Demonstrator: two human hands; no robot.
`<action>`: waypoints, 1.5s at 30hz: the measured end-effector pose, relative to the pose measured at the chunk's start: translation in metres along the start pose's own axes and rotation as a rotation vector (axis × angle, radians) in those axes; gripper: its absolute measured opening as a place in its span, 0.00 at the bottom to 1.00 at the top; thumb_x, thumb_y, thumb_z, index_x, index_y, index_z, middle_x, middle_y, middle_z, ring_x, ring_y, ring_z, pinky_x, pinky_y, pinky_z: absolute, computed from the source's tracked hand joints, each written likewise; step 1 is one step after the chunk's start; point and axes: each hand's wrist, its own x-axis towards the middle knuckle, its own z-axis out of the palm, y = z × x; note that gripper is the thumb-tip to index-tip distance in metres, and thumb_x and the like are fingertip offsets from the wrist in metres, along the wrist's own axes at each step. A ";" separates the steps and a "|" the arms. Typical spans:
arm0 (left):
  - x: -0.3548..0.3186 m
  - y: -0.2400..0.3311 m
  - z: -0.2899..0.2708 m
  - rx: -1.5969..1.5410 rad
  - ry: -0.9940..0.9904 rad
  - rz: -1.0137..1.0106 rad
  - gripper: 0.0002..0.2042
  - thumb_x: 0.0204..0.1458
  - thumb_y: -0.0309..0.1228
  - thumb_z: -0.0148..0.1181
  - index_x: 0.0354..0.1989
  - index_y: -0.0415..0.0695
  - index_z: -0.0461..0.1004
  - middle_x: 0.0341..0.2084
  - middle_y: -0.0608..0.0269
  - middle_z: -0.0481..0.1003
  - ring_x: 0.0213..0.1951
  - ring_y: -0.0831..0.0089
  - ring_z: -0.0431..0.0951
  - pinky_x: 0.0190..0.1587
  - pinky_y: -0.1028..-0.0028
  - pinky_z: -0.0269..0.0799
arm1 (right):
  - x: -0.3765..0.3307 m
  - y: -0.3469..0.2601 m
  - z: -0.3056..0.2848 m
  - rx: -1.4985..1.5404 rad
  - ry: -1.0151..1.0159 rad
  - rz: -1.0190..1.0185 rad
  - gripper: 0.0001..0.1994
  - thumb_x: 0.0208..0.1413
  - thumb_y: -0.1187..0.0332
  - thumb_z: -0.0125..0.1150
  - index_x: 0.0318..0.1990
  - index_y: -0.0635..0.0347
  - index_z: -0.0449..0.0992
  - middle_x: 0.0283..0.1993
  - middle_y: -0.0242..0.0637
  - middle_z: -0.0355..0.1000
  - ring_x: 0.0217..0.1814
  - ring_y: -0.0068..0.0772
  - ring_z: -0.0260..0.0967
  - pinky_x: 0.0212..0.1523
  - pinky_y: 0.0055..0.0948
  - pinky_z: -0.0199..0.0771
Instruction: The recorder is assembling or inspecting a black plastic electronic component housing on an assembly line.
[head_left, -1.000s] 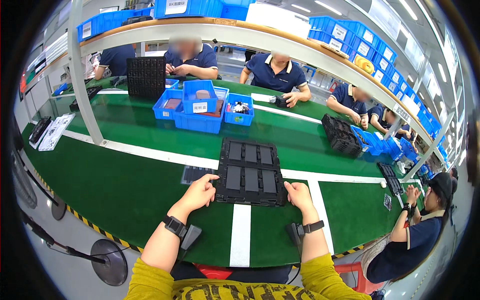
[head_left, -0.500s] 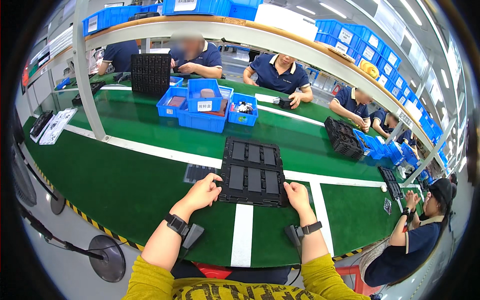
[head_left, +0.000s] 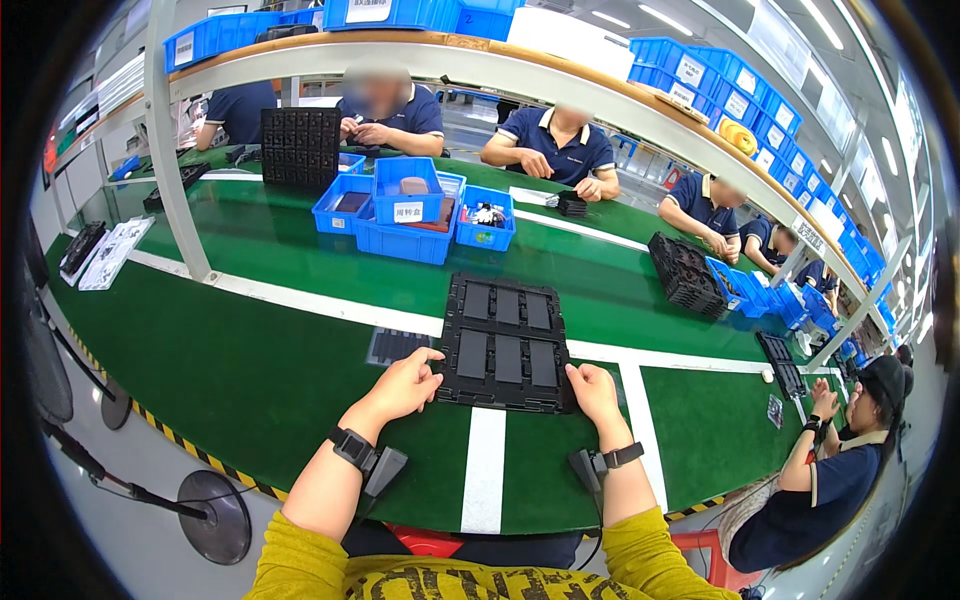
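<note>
A black plastic tray lies flat on the green table in front of me. Several dark grey flat rectangular pieces sit in its compartments, in two rows. At the tray's near left edge, my left hand has its fingers curled and pinches the rim. My right hand holds the opposite edge, thumb side against the tray, with its other fingers partly hidden. Just past my left hand lies a thin, dark, see-through sheet-like piece. Each of my wrists wears a black strap with a small device.
Blue bins stand beyond the tray, with an upright black tray to their left. More stacked black trays are at the right. A white shelf post rises at left. Co-workers sit across the table and at my right.
My hands and the tray stay practically still. Across the table, a co-worker's hand has moved away from a small black stack, and another co-worker's hands have shifted slightly.
</note>
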 end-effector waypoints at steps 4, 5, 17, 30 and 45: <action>0.000 0.000 0.000 0.012 -0.009 0.000 0.16 0.49 0.26 0.48 0.48 0.38 0.60 0.15 0.65 0.68 0.14 0.79 0.67 0.19 0.78 0.63 | -0.001 0.001 0.002 0.027 0.052 -0.056 0.21 0.50 0.62 0.53 0.13 0.66 0.59 0.10 0.39 0.52 0.13 0.28 0.48 0.17 0.33 0.51; 0.000 0.000 0.000 0.012 -0.010 0.001 0.16 0.49 0.26 0.48 0.48 0.38 0.60 0.15 0.65 0.68 0.14 0.79 0.67 0.19 0.78 0.63 | -0.001 0.002 0.003 0.027 0.053 -0.055 0.21 0.50 0.62 0.53 0.13 0.66 0.59 0.10 0.39 0.52 0.13 0.28 0.48 0.17 0.33 0.51; 0.000 0.000 0.000 0.008 0.004 0.008 0.14 0.50 0.27 0.49 0.45 0.39 0.63 0.15 0.65 0.68 0.15 0.79 0.67 0.20 0.78 0.63 | -0.002 -0.001 0.001 0.022 0.040 -0.048 0.20 0.49 0.62 0.53 0.14 0.65 0.59 0.10 0.38 0.53 0.14 0.28 0.48 0.17 0.33 0.51; 0.000 -0.008 0.004 -0.056 0.025 0.027 0.12 0.49 0.25 0.49 0.44 0.39 0.64 0.15 0.66 0.69 0.14 0.81 0.66 0.17 0.79 0.63 | -0.003 0.000 0.001 0.023 0.012 -0.005 0.19 0.49 0.58 0.52 0.15 0.65 0.63 0.15 0.47 0.62 0.19 0.47 0.61 0.23 0.39 0.59; -0.001 -0.002 0.001 0.030 0.001 0.011 0.14 0.49 0.27 0.49 0.45 0.40 0.63 0.16 0.66 0.68 0.16 0.80 0.67 0.19 0.78 0.63 | -0.002 -0.003 0.000 -0.003 0.008 0.000 0.19 0.49 0.59 0.52 0.16 0.65 0.64 0.16 0.47 0.63 0.20 0.48 0.61 0.23 0.39 0.59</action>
